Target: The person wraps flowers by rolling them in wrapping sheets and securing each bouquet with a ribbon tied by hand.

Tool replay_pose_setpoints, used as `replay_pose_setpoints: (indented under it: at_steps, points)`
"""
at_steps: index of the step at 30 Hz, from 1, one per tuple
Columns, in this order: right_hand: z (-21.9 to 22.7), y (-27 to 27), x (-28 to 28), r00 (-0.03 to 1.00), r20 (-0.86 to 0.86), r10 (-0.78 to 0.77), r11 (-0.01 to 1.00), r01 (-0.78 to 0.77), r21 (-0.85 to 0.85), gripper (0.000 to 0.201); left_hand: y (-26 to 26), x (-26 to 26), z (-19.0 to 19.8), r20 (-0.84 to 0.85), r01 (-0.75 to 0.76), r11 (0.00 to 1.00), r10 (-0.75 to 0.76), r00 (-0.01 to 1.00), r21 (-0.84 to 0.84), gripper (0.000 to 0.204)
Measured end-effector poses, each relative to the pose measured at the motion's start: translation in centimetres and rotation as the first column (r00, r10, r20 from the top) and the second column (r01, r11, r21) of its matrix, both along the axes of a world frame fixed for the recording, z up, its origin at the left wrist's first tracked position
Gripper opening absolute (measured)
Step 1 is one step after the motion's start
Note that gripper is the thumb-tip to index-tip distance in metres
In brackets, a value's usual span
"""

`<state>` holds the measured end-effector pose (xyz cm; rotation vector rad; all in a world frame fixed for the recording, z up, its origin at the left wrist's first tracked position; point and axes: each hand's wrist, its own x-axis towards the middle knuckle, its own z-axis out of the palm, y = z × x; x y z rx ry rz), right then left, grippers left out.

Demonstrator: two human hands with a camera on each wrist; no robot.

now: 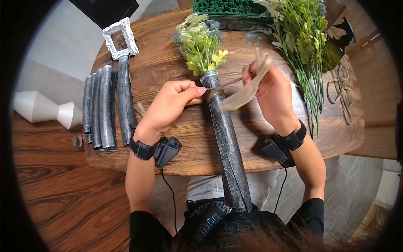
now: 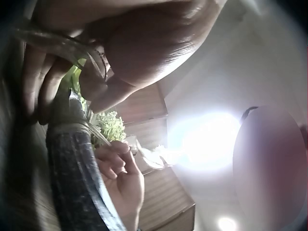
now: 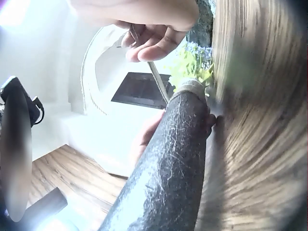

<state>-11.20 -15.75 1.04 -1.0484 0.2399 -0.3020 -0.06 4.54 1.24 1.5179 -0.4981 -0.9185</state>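
A bunch of artificial flowers (image 1: pixel 200 44), white, blue and yellow-green, sticks out of a long roll of dark grey wrapping paper (image 1: pixel 228 147). The roll lies across the table's front edge, its lower end over the person's lap. A tan ribbon (image 1: pixel 243 95) circles the paper just below the flowers. On the left of the roll, my left hand (image 1: pixel 172 101) pinches one part of the ribbon between thumb and fingers. My right hand (image 1: pixel 273 90) grips the other part on the right, the ribbon stretched toward the roll and a loose tail hanging down.
Several grey paper rolls (image 1: pixel 100 107) lie at the table's left, below a white ornate picture frame (image 1: pixel 120 38). A green tray (image 1: pixel 231 8) stands at the back. Loose flower stems (image 1: pixel 300 63), a coil of twine (image 1: pixel 342 90) and an olive spray bottle (image 1: pixel 333 52) are at the right.
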Motion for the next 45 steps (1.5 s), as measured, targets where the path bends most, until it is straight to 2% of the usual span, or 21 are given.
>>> replay_pose_setpoints:
  at_steps: [2, 7, 9, 10, 14, 16, 17, 18, 20, 21, 22, 25, 26, 28, 32, 35, 38, 42, 43, 44, 45]
  points:
    - [0.0, -1.1, 0.1, 0.997, 0.075, -0.027, 0.994, 0.019, 0.108, 0.025, -0.1, -0.2, 0.3, -0.028, -0.015, 1.0, 0.014, 1.0, -0.026, 0.017]
    - [-0.3, -1.3, 0.6, 0.984, 0.021, -0.177, 0.976, 0.173, 0.131, 0.026, -0.7, -1.1, 1.4, -0.251, -0.152, 0.954, 0.086, 0.964, -0.259, 0.022]
    - [-1.1, -1.0, 0.8, 0.953, -0.171, -0.251, 0.967, 0.239, -0.085, 0.023, -0.5, -0.6, 0.7, -0.251, -0.147, 0.935, 0.066, 0.966, -0.322, 0.024]
    - [-1.2, -0.8, 0.8, 0.953, -0.166, -0.252, 0.967, 0.241, -0.084, 0.023, -0.3, -0.3, 0.3, -0.247, -0.142, 0.91, 0.045, 0.968, -0.389, 0.025]
    - [-1.3, 0.3, 0.7, 0.914, -0.402, 0.051, 0.968, -0.144, -0.204, 0.028, -0.2, -0.2, 0.3, -0.261, -0.219, 0.89, 0.119, 0.958, -0.399, 0.024]
    - [-0.9, 1.4, 0.0, 0.925, -0.362, 0.119, 0.883, -0.266, -0.388, 0.029, -0.8, -0.9, 0.5, -0.165, -0.11, 0.844, 0.026, 0.986, -0.526, 0.025]
    - [-0.2, 1.1, -0.6, 0.908, -0.338, 0.247, 0.803, -0.387, -0.454, 0.028, -1.0, -1.3, 0.4, -0.169, -0.115, 0.87, 0.037, 0.985, -0.48, 0.028]
    - [-0.4, 1.4, -0.7, 0.908, -0.337, 0.25, 0.802, -0.389, -0.453, 0.028, -1.3, -1.6, 0.1, -0.146, -0.118, 0.881, 0.057, 0.988, -0.458, 0.027]
    - [-0.8, 1.9, -0.7, 0.867, -0.244, 0.434, 0.888, -0.458, -0.05, 0.029, -1.7, -1.9, -0.6, -0.157, -0.032, 0.898, -0.041, 0.987, -0.44, 0.028]
    - [-0.8, 2.0, -0.6, 0.84, -0.276, 0.467, 0.86, -0.505, -0.08, 0.03, -1.9, -2.2, -1.0, -0.131, -0.048, 0.908, -0.008, 0.991, -0.416, 0.028]
    - [-0.8, 2.2, -0.5, 0.84, -0.277, 0.467, 0.859, -0.505, -0.084, 0.03, -2.0, -2.2, -0.9, -0.13, -0.048, 0.906, -0.008, 0.991, -0.419, 0.028]
    - [-1.8, 2.6, -0.3, 0.905, -0.139, 0.401, 0.841, -0.424, -0.335, 0.028, -2.0, -2.3, -1.0, -0.045, 0.062, 0.921, -0.086, 0.995, -0.383, 0.023]
    - [-1.9, 2.5, -0.4, 0.906, -0.14, 0.399, 0.845, -0.422, -0.328, 0.028, -1.9, -2.4, -1.0, -0.049, 0.065, 0.924, -0.09, 0.995, -0.378, 0.023]
    - [-1.5, 2.0, -0.4, 0.864, -0.181, 0.469, 0.848, -0.498, -0.18, 0.031, -1.8, -2.3, -0.8, 0.123, 0.168, 0.933, -0.134, 0.983, -0.32, 0.023]
    - [-1.7, 1.8, -0.5, 0.84, -0.17, 0.515, 0.829, -0.538, -0.149, 0.03, -1.8, -2.7, -0.2, 0.204, 0.209, 0.937, -0.155, 0.967, -0.279, 0.022]
    - [-1.2, 2.5, -0.6, 0.863, -0.127, 0.489, 0.844, -0.505, -0.183, 0.026, -1.6, -2.8, 0.2, 0.137, 0.244, 0.929, -0.213, 0.967, -0.277, 0.021]
    - [-0.6, 2.3, -0.3, 0.843, -0.226, 0.488, 0.826, -0.53, -0.191, 0.022, -1.5, -2.6, -0.1, 0.162, 0.254, 0.917, -0.212, 0.964, -0.308, 0.021]
    - [-0.6, 1.9, -0.4, 0.793, -0.249, 0.556, 0.804, -0.589, -0.08, 0.029, -1.8, -3.0, -0.8, 0.186, 0.235, 0.9, -0.177, 0.967, -0.366, 0.021]
    - [-0.2, 1.9, -0.5, 0.781, -0.261, 0.568, 0.804, -0.594, -0.025, 0.028, -1.8, -3.1, -0.7, 0.11, 0.21, 0.895, -0.181, 0.977, -0.394, 0.021]
    - [-0.3, 1.9, -0.5, 0.783, -0.258, 0.566, 0.806, -0.592, -0.028, 0.028, -1.9, -3.1, -0.6, 0.038, 0.186, 0.887, -0.187, 0.982, -0.422, 0.021]
    - [-0.5, 2.1, -0.5, 0.776, -0.265, 0.573, 0.773, -0.619, -0.138, 0.026, -1.8, -3.0, -0.5, 0.045, 0.191, 0.885, -0.19, 0.981, -0.425, 0.021]
